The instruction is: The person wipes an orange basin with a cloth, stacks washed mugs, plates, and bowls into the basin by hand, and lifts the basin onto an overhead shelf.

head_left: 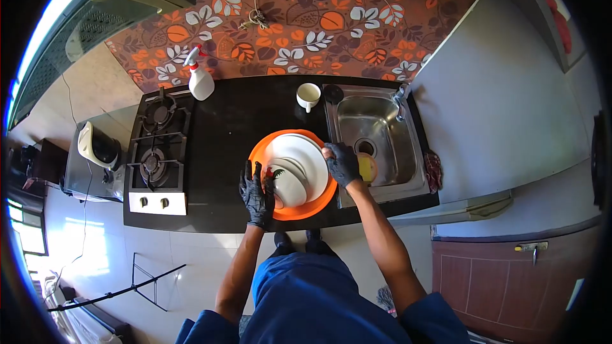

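Observation:
An orange basin [260, 148] sits on the black counter and holds stacked white dishes: a large plate [312, 153] and a bowl [290, 190] with a small red and green pattern near its edge. My left hand [256, 199], in a black glove, lies against the basin's left rim with its fingers spread. On the opposite side, my right hand [344, 165], also black-gloved, has its fingers curled at the rim beside the large plate; some bare skin shows at its fingertips. Partly behind my right hand is a yellow item [367, 168] at the sink's left side.
Right of the basin is a steel sink [389, 130] with a tap [401, 99]. A white mug [308, 94] stands behind the basin. A white spray bottle [201, 83] stands near the wall, beside a two-burner gas stove [158, 200]. An electric kettle [99, 146] is farther left.

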The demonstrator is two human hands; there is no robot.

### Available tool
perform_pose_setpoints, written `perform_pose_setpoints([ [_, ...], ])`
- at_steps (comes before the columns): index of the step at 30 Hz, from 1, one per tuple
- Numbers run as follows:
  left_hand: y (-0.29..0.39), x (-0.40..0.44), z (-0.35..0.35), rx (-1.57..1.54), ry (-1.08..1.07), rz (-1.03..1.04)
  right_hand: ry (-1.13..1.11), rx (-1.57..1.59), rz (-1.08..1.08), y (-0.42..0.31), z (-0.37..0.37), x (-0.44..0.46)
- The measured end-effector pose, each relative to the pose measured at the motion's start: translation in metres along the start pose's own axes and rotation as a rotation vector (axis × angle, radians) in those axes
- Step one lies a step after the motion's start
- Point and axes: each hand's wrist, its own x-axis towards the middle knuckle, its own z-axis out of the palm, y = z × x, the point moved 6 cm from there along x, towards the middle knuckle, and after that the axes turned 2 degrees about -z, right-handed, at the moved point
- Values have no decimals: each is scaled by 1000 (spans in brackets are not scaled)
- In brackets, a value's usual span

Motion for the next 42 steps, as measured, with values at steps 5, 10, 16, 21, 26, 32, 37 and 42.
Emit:
perform_pose_setpoints([
  [5,18,6,-1,85,-64,60,-187,59,119,13,32,5],
  [10,40,8,-5,84,-167,90,-221,225,235,23,37,-5],
  [16,48,14,0,151,-251,79,-252,473,280,16,25,-9],
  [21,46,10,2,147,-256,62,-293,588,207,-10,12,-9],
  [26,49,7,-4,39,-181,123,-285,590,94,-23,18,-19],
  [32,65,20,-10,-47,-123,181,-213,545,5,-35,13,-20],
  [37,124,67,-3,-47,-302,381,-229,515,-60,-28,13,-22],
  [42,105,74,37,-150,-411,355,-356,522,-74,-23,12,-20],
])
